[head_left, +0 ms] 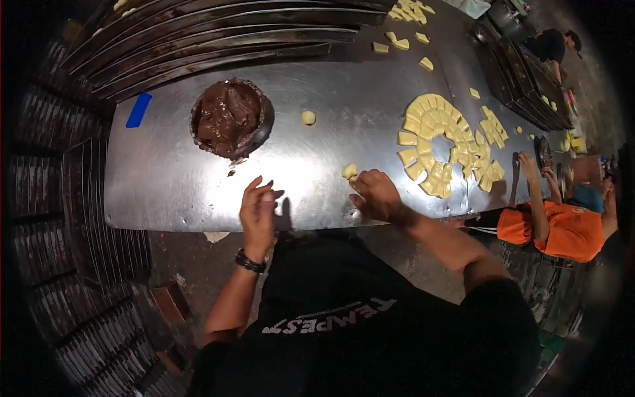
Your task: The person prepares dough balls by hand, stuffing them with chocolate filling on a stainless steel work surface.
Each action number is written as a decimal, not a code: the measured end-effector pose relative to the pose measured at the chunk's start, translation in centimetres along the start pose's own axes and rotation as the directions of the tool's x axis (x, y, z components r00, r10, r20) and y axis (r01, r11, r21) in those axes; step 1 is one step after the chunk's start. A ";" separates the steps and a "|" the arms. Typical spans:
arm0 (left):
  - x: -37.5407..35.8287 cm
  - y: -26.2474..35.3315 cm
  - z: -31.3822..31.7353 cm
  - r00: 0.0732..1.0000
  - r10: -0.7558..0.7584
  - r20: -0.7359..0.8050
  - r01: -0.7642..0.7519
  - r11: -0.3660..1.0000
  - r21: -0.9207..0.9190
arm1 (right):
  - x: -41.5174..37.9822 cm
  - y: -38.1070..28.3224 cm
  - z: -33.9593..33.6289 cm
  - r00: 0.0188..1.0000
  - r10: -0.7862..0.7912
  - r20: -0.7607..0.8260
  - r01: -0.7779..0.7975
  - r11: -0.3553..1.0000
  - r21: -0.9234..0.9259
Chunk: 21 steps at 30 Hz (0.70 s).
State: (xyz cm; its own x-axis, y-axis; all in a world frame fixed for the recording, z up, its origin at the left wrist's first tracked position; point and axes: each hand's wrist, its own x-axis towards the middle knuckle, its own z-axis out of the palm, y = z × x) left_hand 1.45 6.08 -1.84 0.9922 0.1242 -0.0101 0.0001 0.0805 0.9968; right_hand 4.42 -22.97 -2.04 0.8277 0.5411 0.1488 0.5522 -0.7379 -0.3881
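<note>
My left hand (256,210) is raised at the table's near edge, its fingers apart and nothing in them. Dark smears show on its fingertips. Curled fingers of my right hand (378,197) close on a small pale dough ball (349,172), which shows at the fingertips. A second dough ball (308,118) lies on the metal table farther back. Behind my left hand stands a round bowl (196,126) heaped with thick brown chocolate-like filling (228,114). To the right of my right hand, cut yellow dough pieces (430,122) lie in a ring.
Long dark trays (218,40) are stacked at the back left, and more trays (522,83) stand at the right. A blue scraper-like piece (138,110) lies at the left. A co-worker in an orange shirt (562,228) reaches over the table's right end.
</note>
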 end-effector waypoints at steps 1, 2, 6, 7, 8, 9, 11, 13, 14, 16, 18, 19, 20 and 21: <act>-0.5 -0.4 -1.0 0.997 -0.038 -0.074 0.045 0.995 0.089 | 0.6 1.8 -0.5 0.912 0.038 0.408 -0.079 0.993 0.085; -1.0 -0.9 -1.7 0.994 -0.014 -0.110 0.032 0.987 0.155 | 1.6 3.0 -0.6 0.925 0.063 0.374 -0.105 0.990 0.092; -3.2 -0.8 -1.4 0.965 -0.052 -0.256 0.099 0.980 0.173 | 7.6 2.5 1.2 0.987 0.018 -0.161 0.034 0.950 0.311; -3.6 -1.0 -0.9 0.956 -0.103 -0.276 0.139 0.984 0.113 | 8.1 2.5 3.2 0.994 0.020 -0.104 0.011 0.958 0.287; -4.0 -1.1 -0.4 0.945 -0.149 -0.293 0.171 0.984 0.052 | 7.5 2.2 4.5 1.000 0.003 0.022 -0.005 0.997 0.081; -4.3 -0.8 0.1 0.949 -0.102 -0.298 0.131 0.988 0.077 | 6.5 1.8 3.9 0.985 -0.142 0.099 0.130 0.984 0.121; -4.9 0.0 1.1 0.954 -0.012 -0.300 0.052 0.991 0.126 | 4.7 5.0 3.6 0.898 -0.429 0.101 0.402 0.890 0.214; -6.0 0.3 1.1 0.932 -0.059 -0.357 0.085 0.995 0.058 | 5.4 9.9 3.0 0.844 -0.524 0.116 0.493 0.842 0.220; -6.4 0.2 1.2 0.921 -0.084 -0.380 0.098 0.995 0.018 | 6.6 10.0 2.7 0.909 -0.417 0.015 0.413 0.905 0.100; -6.3 0.1 1.4 0.901 -0.113 -0.418 0.125 0.992 0.000 | 9.6 7.4 3.2 0.959 -0.183 -0.214 0.200 0.978 0.059; -5.7 -0.3 1.7 0.908 -0.116 -0.403 0.120 0.993 -0.017 | 10.3 4.9 4.7 0.973 0.041 -0.225 -0.022 0.996 0.086; -5.0 -0.7 1.7 0.924 -0.101 -0.369 0.099 0.995 -0.023 | 9.8 3.8 4.8 0.994 0.071 -0.088 -0.065 0.995 0.074; -4.2 -0.9 1.7 0.941 -0.079 -0.330 0.074 0.997 -0.029 | 8.5 3.3 4.6 0.999 0.028 -0.015 -0.027 0.995 0.094; -3.3 0.1 1.8 0.954 -0.081 -0.288 0.081 0.997 -0.013 | 6.8 4.5 4.5 0.988 -0.149 -0.046 0.155 0.977 0.147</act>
State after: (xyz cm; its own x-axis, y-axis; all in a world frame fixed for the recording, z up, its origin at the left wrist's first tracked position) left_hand -1.64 3.93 -1.57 0.9110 0.3965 -0.1134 0.0785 0.1034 0.9915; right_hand 12.06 -20.81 -6.90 0.7396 0.6261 0.2470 0.6528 -0.5778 -0.4899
